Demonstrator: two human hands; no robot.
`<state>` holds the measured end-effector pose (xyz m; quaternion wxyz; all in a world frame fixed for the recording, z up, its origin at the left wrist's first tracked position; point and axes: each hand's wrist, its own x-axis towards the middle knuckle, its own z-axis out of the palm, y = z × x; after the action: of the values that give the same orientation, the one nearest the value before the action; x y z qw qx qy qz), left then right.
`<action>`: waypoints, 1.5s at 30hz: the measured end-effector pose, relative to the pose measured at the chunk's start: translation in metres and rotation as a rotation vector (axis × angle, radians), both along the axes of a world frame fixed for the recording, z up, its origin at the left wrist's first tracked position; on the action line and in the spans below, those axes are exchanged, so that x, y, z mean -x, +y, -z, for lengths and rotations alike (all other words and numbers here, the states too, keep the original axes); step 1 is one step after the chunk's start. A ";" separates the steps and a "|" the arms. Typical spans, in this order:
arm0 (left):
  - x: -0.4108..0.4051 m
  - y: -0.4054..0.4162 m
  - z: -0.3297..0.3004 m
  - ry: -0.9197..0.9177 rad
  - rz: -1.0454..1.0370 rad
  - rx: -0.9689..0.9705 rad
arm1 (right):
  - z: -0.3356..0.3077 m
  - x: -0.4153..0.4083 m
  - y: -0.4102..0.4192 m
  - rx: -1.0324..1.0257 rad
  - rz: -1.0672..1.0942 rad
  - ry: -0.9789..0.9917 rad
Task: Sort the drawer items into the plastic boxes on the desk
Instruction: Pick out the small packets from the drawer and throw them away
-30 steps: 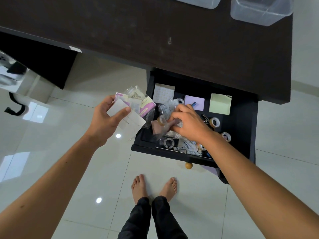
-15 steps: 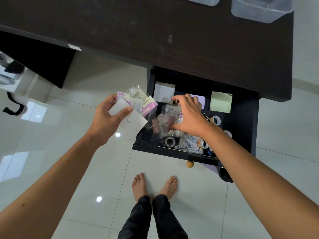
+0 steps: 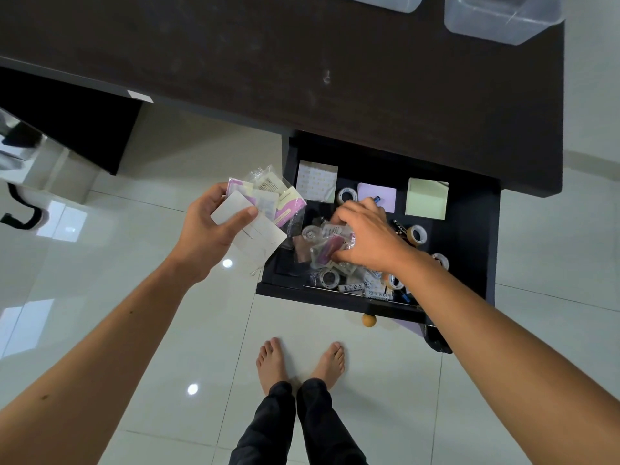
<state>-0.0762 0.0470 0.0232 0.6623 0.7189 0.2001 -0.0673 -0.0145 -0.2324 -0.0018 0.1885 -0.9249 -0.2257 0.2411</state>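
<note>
The black drawer (image 3: 473, 250) stands pulled out under the dark desk (image 3: 302, 62). My left hand (image 3: 208, 229) hovers just left of the drawer, shut on a stack of white cards and small plastic packets (image 3: 265, 209). Inside the drawer my right hand (image 3: 365, 236) is closed on a bunch of clear plastic packets (image 3: 327, 246) with pink and purple contents. Around it lie tape rolls (image 3: 417, 234), a green sticky pad (image 3: 426, 198), a purple pad (image 3: 374, 193) and a dotted sheet (image 3: 316, 180). Two clear plastic boxes (image 3: 503, 18) sit at the desk's far edge.
A round wooden knob (image 3: 368, 319) sticks out from the drawer front. My bare feet (image 3: 298, 360) stand on glossy white floor tiles just below it. More small labelled items and tape rolls (image 3: 330, 278) crowd the drawer's near edge. A dark chair base (image 3: 20, 213) shows at far left.
My right hand has shifted a little back and right inside the drawer, gathering the clear packets; a tape roll behind them is now uncovered. The left hand keeps its stack almost still.
</note>
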 end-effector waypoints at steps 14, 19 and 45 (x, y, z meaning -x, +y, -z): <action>-0.002 0.000 0.004 0.006 0.013 -0.011 | 0.000 0.004 -0.001 0.001 0.075 0.055; 0.000 0.000 0.005 0.010 0.019 -0.014 | 0.001 0.004 -0.001 0.022 0.119 0.103; -0.003 -0.015 -0.019 -0.037 0.048 -0.025 | -0.046 0.019 -0.057 -0.397 0.504 0.334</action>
<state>-0.0733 0.0315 0.0423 0.6550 0.7329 0.1711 -0.0673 -0.0335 -0.2889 0.0445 0.4522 -0.8448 0.0008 0.2861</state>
